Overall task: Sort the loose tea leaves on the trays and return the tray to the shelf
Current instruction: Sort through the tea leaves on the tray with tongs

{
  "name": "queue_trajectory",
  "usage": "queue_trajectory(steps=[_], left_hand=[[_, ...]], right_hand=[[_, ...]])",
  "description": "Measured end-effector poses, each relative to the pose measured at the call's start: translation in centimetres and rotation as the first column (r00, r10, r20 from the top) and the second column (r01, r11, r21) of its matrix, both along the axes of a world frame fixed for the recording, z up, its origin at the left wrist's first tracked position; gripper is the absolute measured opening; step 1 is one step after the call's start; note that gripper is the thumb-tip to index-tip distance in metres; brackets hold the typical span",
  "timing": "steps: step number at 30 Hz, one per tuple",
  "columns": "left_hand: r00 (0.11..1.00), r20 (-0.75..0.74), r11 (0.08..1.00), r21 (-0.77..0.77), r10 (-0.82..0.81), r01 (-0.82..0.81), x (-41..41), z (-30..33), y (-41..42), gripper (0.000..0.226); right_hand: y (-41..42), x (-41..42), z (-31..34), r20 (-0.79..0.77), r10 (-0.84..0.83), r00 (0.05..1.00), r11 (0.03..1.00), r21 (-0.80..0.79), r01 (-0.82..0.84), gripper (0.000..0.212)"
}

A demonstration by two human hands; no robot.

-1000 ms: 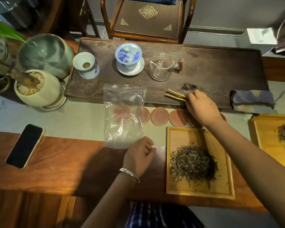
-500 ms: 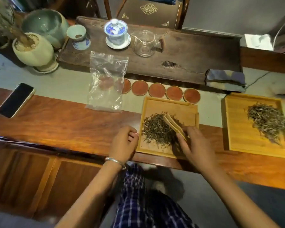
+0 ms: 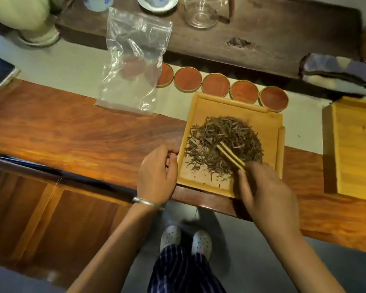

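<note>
Over the near tray our right hand pinches bamboo tweezers into the tea leaves, left hand loosely curled, so next we pick out strays.

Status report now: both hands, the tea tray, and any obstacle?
Right hand grips bamboo tongs, tips in the tea leaves. Left hand at the tray left edge, fingers curled, contact unclear. Nothing in the way.

Warm, dim indoor light falls on the reddish-brown wooden table, which shows a soft sheen. Motion blur softens the picture; wide-angle distortion bends the edges.
</note>
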State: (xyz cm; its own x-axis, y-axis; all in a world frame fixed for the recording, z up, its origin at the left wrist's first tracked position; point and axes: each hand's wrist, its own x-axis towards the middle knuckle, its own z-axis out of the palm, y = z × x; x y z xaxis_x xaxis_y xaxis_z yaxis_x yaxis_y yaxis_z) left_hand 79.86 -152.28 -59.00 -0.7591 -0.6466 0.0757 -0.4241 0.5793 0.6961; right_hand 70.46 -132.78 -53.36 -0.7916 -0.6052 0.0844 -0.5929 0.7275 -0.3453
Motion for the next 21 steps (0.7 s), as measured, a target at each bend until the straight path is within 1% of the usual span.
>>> queue_trajectory(steps=[3, 6, 11, 14, 16, 18, 21], left_hand=[[1.0, -0.002, 0.999, -0.045, 0.028, -0.028, 0.0, -0.6, 0.1, 0.018], [0.999, -0.032, 0.999, -0.036, 0.022, -0.023, -0.2, -0.7, 0.0, 0.015], [0.998, -0.068, 1.0, -0.026, 0.001, -0.003, -0.2, -0.6, 0.0, 0.009], [0.998, -0.066, 1.0, -0.031, 0.005, -0.008, -0.3, -0.5, 0.1, 0.009], [0.998, -0.06, 0.999, -0.031, 0.016, -0.018, -0.3, -0.5, 0.1, 0.01], [0.999, -0.048, 0.999, -0.035, 0.022, -0.023, -0.4, -0.4, 0.2, 0.011], [0.999, -0.036, 0.999, -0.04, 0.016, -0.017, -0.4, -0.3, 0.2, 0.012]], right_hand=[[0.3, -0.6, -0.3, -0.041, -0.055, 0.998, 0.998, -0.02, 0.054, 0.014], [-0.4, -0.4, -0.2, -0.082, -0.048, 0.995, 0.997, -0.061, 0.043, 0.014], [-2.5, 0.4, -0.5, -0.111, -0.066, 0.992, 0.997, 0.023, 0.069, 0.015], [-2.4, 1.4, -0.5, -0.103, -0.036, 0.994, 0.996, 0.076, 0.044, 0.016], [-2.0, 1.5, -0.2, -0.117, -0.045, 0.992, 0.998, 0.047, 0.051, 0.017], [-2.1, 0.7, 0.2, -0.145, -0.09, 0.985, 0.996, 0.011, 0.093, 0.018], [-3.0, -1.0, 0.7, -0.153, -0.135, 0.979, 0.99, 0.013, 0.138, 0.019]])
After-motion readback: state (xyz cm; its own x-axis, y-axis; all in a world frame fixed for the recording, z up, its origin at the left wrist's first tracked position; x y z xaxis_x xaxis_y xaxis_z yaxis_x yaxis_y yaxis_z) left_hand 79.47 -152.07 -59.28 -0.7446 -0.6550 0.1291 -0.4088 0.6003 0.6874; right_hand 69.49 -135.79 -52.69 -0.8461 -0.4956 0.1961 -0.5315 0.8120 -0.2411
